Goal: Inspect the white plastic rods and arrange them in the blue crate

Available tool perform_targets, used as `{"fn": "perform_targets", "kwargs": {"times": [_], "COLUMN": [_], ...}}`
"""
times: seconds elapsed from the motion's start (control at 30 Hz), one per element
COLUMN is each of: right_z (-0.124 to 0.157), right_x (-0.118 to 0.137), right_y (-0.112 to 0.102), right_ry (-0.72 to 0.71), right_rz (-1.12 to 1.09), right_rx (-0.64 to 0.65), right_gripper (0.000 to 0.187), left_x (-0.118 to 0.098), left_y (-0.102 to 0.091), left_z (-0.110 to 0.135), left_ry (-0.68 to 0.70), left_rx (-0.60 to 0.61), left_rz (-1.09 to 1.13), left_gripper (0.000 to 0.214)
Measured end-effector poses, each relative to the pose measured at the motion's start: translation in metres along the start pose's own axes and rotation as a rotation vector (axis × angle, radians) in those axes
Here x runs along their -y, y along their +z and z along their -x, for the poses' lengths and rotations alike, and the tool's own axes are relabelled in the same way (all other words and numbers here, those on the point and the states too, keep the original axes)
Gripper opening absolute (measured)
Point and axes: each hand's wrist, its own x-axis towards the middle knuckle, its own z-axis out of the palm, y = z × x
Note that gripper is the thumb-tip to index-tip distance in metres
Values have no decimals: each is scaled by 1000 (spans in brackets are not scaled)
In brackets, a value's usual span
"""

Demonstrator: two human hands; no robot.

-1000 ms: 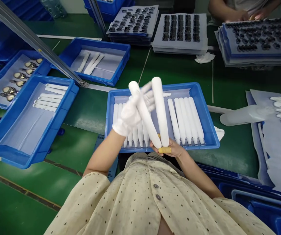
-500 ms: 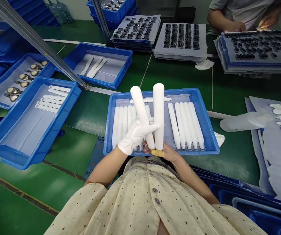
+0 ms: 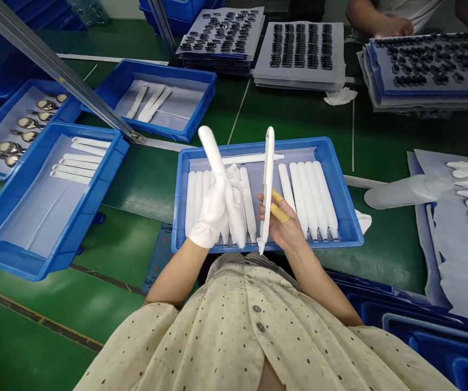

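Observation:
My left hand (image 3: pixel 211 209), in a white glove, is closed round a long white handle shell (image 3: pixel 209 146) that leans to the left. My right hand (image 3: pixel 288 225), with yellow finger cots, grips another slim white handle shell (image 3: pixel 269 157), turned edge-on and nearly upright. The two shells are apart. Both hands are over a blue tray (image 3: pixel 358 236) lined with pale sheet. White handles (image 3: pixel 195 203) lie in a row at its left side, and several more handles (image 3: pixel 319 198) lie at its right. One handle (image 3: pixel 250 158) lies crosswise at the back. My gloved fingertips are partly hidden.
To the left, a blue tray (image 3: pixel 17 266) holds white strips; behind it is a tray of shiny metal parts (image 3: pixel 27 123). A metal post (image 3: pixel 95 103) slants across. A clear squeeze bottle (image 3: pixel 405 191) stands at right. Stacked sheets of black parts (image 3: pixel 299 81) and a co-worker's hand (image 3: pixel 399 27) are beyond.
The two handle shells have moved apart. My right hand has turned its shell edge-on and shifted right; my left hand's shell has tilted and moved left. The view has shifted slightly.

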Motion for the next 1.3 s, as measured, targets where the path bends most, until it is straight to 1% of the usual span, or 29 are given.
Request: {"fn": "perform_targets", "kwargs": {"times": [0.1, 0.17, 0.23, 0.33, 0.5, 0.67, 0.77, 0.9, 0.97, 1.03, 1.1, 1.2, 1.3], "right_z": [1, 1, 2, 2, 0, -1, 0, 1, 1, 1, 0, 0, 1], "right_x": [1, -1, -2, -3, -6, -9, -9, -7, -6, -5, -5, -6, -9], "right_y": [4, 7, 8, 8, 2, -1, 0, 1, 1, 1, 2, 3, 4], "right_ry": [144, 183, 184, 162, 120, 65, 57, 89, 74, 27, -23, -47, -13], "right_rz": [-188, -230, -235, -198, -92, 38, 28, -43, -51, -39, 4, 94, 69], "right_rx": [60, 94, 115, 126, 133, 188, 189, 161, 132, 105, 92, 101, 147], "right_gripper": [49, 46, 44, 44, 48, 51, 54, 55, 59, 63, 60, 55, 55], "left_x": [1, 5, 10, 12, 6, 4, 5, 4, 3, 2, 3, 6, 11], "left_y": [1, 3, 6, 9, 13, 15, 13, 7, 6, 4, 3, 1, -2], "left_z": [4, 7, 9, 11, 12, 11, 11, 10, 9, 8, 7, 5, 2], "left_ry": [-40, -88, -127, -159, -171, -161, -149, -151, -148, -147, -158, -199, -243], "left_rx": [23, 38, 24, 5, 36, -1, 1, 45, 61, 73, 70, 40, 24], "left_rz": [82, 98, 98, 82, 74, 82, 90, 83, 114, 148, 159, 141, 121], "left_gripper": [41, 35, 33, 40, 58, 64, 65, 67, 63, 55, 45, 32, 25]}}
